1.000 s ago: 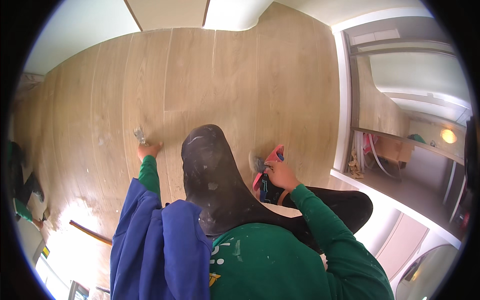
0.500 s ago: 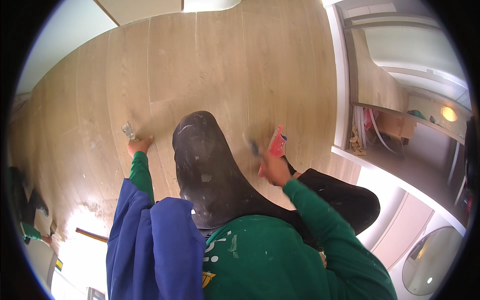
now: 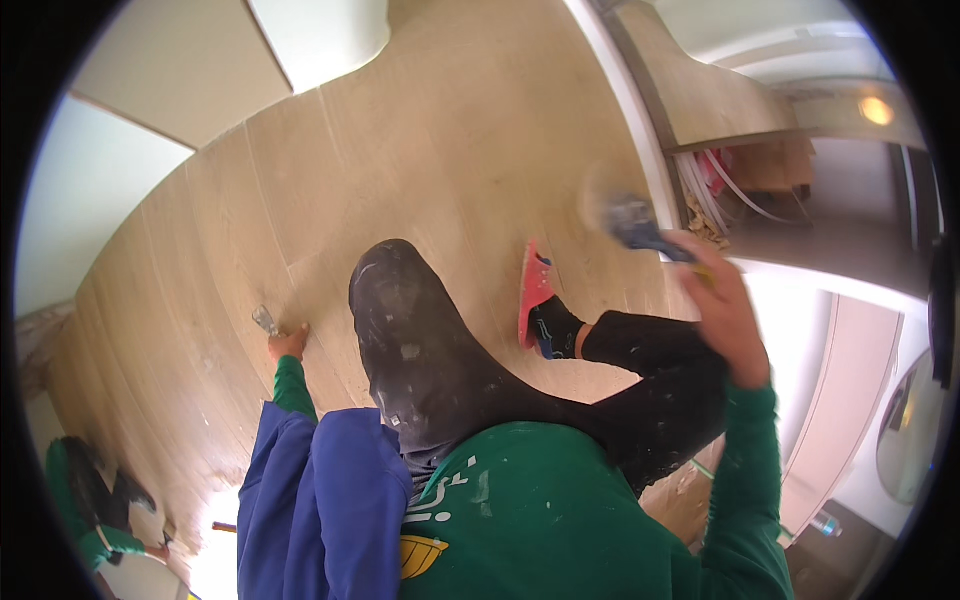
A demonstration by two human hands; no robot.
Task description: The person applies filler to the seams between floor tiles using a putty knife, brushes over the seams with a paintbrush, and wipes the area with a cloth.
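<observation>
1. Far left, lower edge: co-worker, green sleeve, dark trousers, one hand near the floor. Partly lost in the fisheye rim.
2. Just right of there: narrow orange-brown strip by a patch of glare.
3. Floor: wood-look planks, pale smears towards the left.
4. Left hand: low at the floor, green cuff, thumb out to the right. Small grey piece just ahead of the fingers, at floor level. Cannot tell whether the grip is closed on it; fingers mostly hidden.
5. Blue cloth: draped in folds beside the left upper arm, below the left hand.
6. Centre: bent knee in dark trousers, pale specks on it. Green shirt below, also specked.
7. Right of knee: pink shoe on the floor, black patterned sock in it.
8. Tool: blue body, pale head lost in blur; exact kind unclear. Stands out leftward from the right hand, in front of the white frame and planks.
9. Right hand: raised, grip clenched around the tool's handle; blurred too.
10. Beyond, upper right: white frame of an opening; inside, brown box, pale tubing, warm light.
11. Right rim: round mirror, cut by the lens edge.
</observation>
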